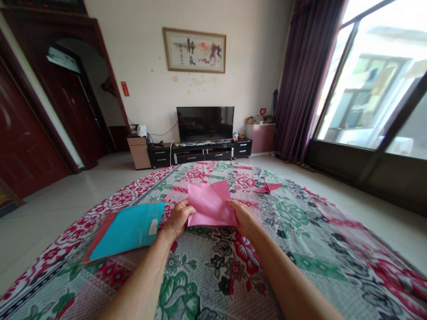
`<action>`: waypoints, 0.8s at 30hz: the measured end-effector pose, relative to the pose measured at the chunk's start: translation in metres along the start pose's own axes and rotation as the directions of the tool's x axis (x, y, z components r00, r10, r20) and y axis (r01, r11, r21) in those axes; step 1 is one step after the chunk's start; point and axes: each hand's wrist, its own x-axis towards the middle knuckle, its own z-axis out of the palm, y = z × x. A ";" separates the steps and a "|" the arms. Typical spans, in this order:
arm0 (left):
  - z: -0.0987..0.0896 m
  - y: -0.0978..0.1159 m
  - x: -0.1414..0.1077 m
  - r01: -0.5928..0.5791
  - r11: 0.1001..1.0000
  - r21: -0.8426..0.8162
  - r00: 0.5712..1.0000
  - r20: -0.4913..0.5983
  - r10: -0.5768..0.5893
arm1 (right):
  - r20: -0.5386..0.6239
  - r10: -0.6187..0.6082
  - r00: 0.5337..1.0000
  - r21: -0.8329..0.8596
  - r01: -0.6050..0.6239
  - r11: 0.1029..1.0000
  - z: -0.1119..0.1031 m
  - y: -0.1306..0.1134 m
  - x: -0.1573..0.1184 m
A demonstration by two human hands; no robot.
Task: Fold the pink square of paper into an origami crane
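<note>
A square sheet of pink paper [213,203] with faint creases is held up over the cloth-covered table, directly in front of me. My left hand [180,217] pinches its left edge, thumb on the near face. At the opposite edge my right hand [243,215] grips the sheet, its fingers mostly hidden behind the paper. Beyond my right hand, a folded pink paper crane [267,187] rests on the cloth. To the left of my left hand lies a pack of coloured paper [130,231], blue on top with a red sheet sticking out and a white label.
A flowered tablecloth [187,284] covers the round table. Across the room, a television [205,124] stands on a low black cabinet [203,154]. Dark red doors [26,115] are on the left; a purple curtain [300,80] and large window are on the right.
</note>
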 end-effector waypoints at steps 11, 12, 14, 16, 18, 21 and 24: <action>-0.005 -0.003 0.003 -0.042 0.999 0.006 0.981 0.191 0.040 | 0.033 0.101 0.994 0.226 -0.106 0.968 0.001 -0.003 0.004; -0.005 -0.003 0.003 -0.038 0.999 -0.016 0.979 0.198 0.040 | 0.036 0.113 0.993 0.248 -0.119 0.962 0.002 -0.004 0.002; -0.004 -0.003 0.003 -0.023 0.997 -0.072 0.979 0.201 0.037 | 0.045 0.131 0.990 0.277 -0.139 0.951 0.003 -0.008 -0.001; -0.003 -0.003 0.004 -0.017 0.993 -0.118 0.985 0.168 0.037 | 0.062 0.133 0.989 0.297 -0.146 0.944 0.003 -0.011 -0.003; -0.003 -0.003 0.005 -0.018 0.990 -0.142 0.991 0.125 0.036 | 0.081 0.132 0.988 0.316 -0.151 0.937 0.002 -0.012 -0.004; -0.003 -0.003 0.006 -0.007 0.987 -0.162 0.992 0.125 0.027 | 0.096 0.134 0.986 0.328 -0.158 0.931 0.000 -0.013 -0.003; -0.004 -0.003 0.006 0.008 0.985 -0.175 0.989 0.147 0.018 | 0.101 0.144 0.984 0.325 -0.170 0.930 -0.002 -0.013 -0.002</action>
